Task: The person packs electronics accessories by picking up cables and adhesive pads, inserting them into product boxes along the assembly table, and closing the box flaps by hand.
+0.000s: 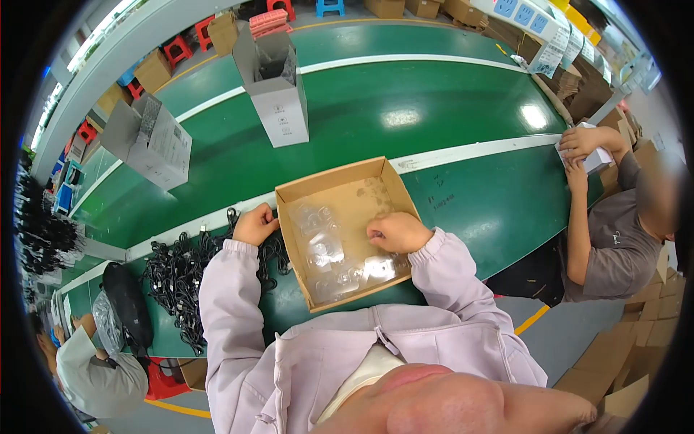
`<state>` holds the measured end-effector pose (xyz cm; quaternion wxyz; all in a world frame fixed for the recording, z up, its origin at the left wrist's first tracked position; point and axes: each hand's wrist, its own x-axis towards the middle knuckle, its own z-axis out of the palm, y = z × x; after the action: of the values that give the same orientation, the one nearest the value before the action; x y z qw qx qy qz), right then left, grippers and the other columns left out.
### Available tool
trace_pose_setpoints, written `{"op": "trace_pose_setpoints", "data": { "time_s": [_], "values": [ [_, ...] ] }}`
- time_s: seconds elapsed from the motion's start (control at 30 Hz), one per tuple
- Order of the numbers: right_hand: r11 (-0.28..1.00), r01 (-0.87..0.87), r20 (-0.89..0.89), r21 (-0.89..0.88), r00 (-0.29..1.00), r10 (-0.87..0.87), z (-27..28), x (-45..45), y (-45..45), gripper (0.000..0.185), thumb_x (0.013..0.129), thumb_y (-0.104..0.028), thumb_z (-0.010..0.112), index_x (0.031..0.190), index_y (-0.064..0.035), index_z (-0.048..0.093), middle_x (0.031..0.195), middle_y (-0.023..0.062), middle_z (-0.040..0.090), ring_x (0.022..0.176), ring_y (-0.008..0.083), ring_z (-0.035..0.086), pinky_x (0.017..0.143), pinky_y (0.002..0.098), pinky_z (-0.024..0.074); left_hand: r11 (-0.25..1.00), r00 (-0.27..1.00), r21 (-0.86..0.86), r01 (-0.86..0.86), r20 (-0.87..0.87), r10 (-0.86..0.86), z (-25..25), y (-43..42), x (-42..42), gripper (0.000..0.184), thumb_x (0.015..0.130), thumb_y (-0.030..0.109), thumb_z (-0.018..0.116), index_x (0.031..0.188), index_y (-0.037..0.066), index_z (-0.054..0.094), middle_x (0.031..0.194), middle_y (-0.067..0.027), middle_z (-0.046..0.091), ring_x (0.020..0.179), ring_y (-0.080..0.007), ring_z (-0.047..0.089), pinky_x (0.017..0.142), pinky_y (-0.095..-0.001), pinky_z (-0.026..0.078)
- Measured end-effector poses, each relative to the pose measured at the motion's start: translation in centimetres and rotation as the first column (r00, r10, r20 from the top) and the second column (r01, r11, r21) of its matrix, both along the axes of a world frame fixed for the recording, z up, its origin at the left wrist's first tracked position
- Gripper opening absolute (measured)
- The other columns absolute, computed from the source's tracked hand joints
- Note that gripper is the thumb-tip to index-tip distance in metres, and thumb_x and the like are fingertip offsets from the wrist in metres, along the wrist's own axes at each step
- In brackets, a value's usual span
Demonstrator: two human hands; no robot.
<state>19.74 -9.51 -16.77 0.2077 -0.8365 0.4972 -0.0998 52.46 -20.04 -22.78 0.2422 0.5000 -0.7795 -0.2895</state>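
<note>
With 12 o'clock pointing away from the wearer, the right hand (399, 231) is over the right half of a shallow cardboard tray (329, 176), its fingers curled into a loose fist; whether anything is tucked inside, I cannot tell. Clear plastic pieces (325, 249) lie in the tray, most of them from about 8 to 9 o'clock of that hand, with another near its 7 o'clock.

The left hand (253, 225) is just outside the tray's left wall, so the tray sits at its 3 o'clock. Its fingers are curled closed as well; I cannot tell whether they touch the cardboard. A tangled heap of black cables (181, 278) spreads over the green tabletop (477, 195) at this hand's 8 o'clock, and a few strands reach round to its 5 o'clock, beside the tray.

Two white boxes with raised flaps stand farther off: a taller box (288, 123) at the tray's 11 o'clock, another box (170, 159) at its 10. At the right hand's 2 o'clock, a co-worker's hands (578, 145) rest on a small white carton (598, 160).
</note>
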Motion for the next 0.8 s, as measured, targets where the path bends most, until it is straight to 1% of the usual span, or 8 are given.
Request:
{"op": "trace_pose_setpoints", "data": {
  "time_s": [0.13,0.2,0.27,0.37,0.53,0.63,0.77,0.8],
  "values": [
    [1.0,-0.007,-0.032,-0.024,0.999,0.006,0.4,0.2,0.1,0.01,0.079,-0.018,0.055,0.082,-0.0087,0.058,0.081,0.0085,0.06,0.074,0.0269,0.058,0.063,0.0355,0.0452,1.0,1.0,-0.023,-0.009,0.005,0.009,-0.5,-0.1,0.2,0.028,0.074,0.02,0.067,0.067,0.005,0.044,0.051,-0.0052,0.048,0.046,-0.0138,0.045,0.046,-0.0281,0.037],
    [0.998,0.016,0.098,-0.055,0.995,-0.01,0.3,0.3,0.0,0.011,0.081,-0.019,0.054,0.084,-0.0095,0.057,0.079,0.0086,0.061,0.071,0.0275,0.059,0.062,0.0364,0.0455,0.999,0.984,0.026,-0.025,-0.173,0.03,-3.2,-1.4,1.0,0.028,0.078,0.02,0.064,0.07,0.006,0.041,0.052,-0.0048,0.05,0.046,-0.0132,0.047,0.045,-0.0261,0.037],
    [0.997,0.031,0.155,-0.077,0.988,-0.019,0.7,0.5,0.1,0.011,0.082,-0.02,0.053,0.085,-0.0099,0.057,0.079,0.0086,0.061,0.07,0.0278,0.059,0.061,0.0368,0.0457,0.999,0.963,0.046,-0.024,-0.268,0.036,-2.3,-1.3,0.4,0.028,0.08,0.021,0.063,0.072,0.006,0.04,0.052,-0.0046,0.051,0.046,-0.013,0.048,0.044,-0.0252,0.038],
    [0.995,0.079,0.205,-0.06,0.977,-0.065,1.7,1.0,0.4,0.011,0.085,-0.021,0.052,0.088,-0.0112,0.056,0.074,0.0095,0.062,0.065,0.0293,0.059,0.058,0.0376,0.046,0.967,0.832,0.241,-0.084,-0.518,0.201,0.3,-0.3,-0.2,0.028,0.085,0.023,0.058,0.077,0.009,0.035,0.056,-0.0057,0.054,0.044,-0.0122,0.05,0.039,-0.0224,0.036],
    [0.99,0.141,0.219,-0.003,0.966,-0.137,1.8,1.3,0.4,0.012,0.085,-0.023,0.053,0.087,-0.0117,0.056,0.069,0.0104,0.061,0.063,0.0294,0.059,0.057,0.0374,0.0459,0.933,0.775,0.327,-0.153,-0.546,0.318,1.2,-0.6,0.6,0.028,0.086,0.026,0.056,0.079,0.01,0.033,0.06,-0.0081,0.057,0.041,-0.0115,0.05,0.033,-0.0217,0.032],
    [0.986,0.165,0.232,0.022,0.959,-0.165,2.4,1.4,0.4,0.016,0.082,-0.026,0.058,0.087,-0.0107,0.057,0.069,0.0103,0.061,0.062,0.0285,0.059,0.056,0.0372,0.0456,0.888,0.701,0.368,-0.275,-0.556,0.447,1.1,-1.2,1.0,0.027,0.087,0.026,0.055,0.078,0.011,0.033,0.063,-0.0087,0.058,0.038,-0.01,0.046,0.032,-0.0218,0.029],
    [0.988,0.12,0.13,-0.096,0.986,-0.107,2.0,1.1,0.3,0.02,0.078,-0.026,0.062,0.087,-0.0094,0.057,0.069,0.0101,0.061,0.062,0.0267,0.059,0.056,0.0365,0.0452,0.888,0.641,0.418,-0.191,-0.632,0.436,0.5,-1.7,1.5,0.025,0.086,0.025,0.056,0.08,0.011,0.035,0.066,-0.0085,0.059,0.039,-0.0097,0.046,0.033,-0.0212,0.03],
    [0.99,0.121,0.138,-0.07,0.984,-0.111,1.7,1.0,0.3,0.02,0.078,-0.026,0.062,0.087,-0.0094,0.057,0.069,0.0101,0.061,0.062,0.0267,0.059,0.056,0.0365,0.0452,0.877,0.648,0.439,-0.196,-0.613,0.451,0.2,-1.8,1.7,0.025,0.086,0.025,0.056,0.08,0.011,0.035,0.066,-0.0085,0.059,0.039,-0.0097,0.046,0.033,-0.0212,0.03]
  ]
}}
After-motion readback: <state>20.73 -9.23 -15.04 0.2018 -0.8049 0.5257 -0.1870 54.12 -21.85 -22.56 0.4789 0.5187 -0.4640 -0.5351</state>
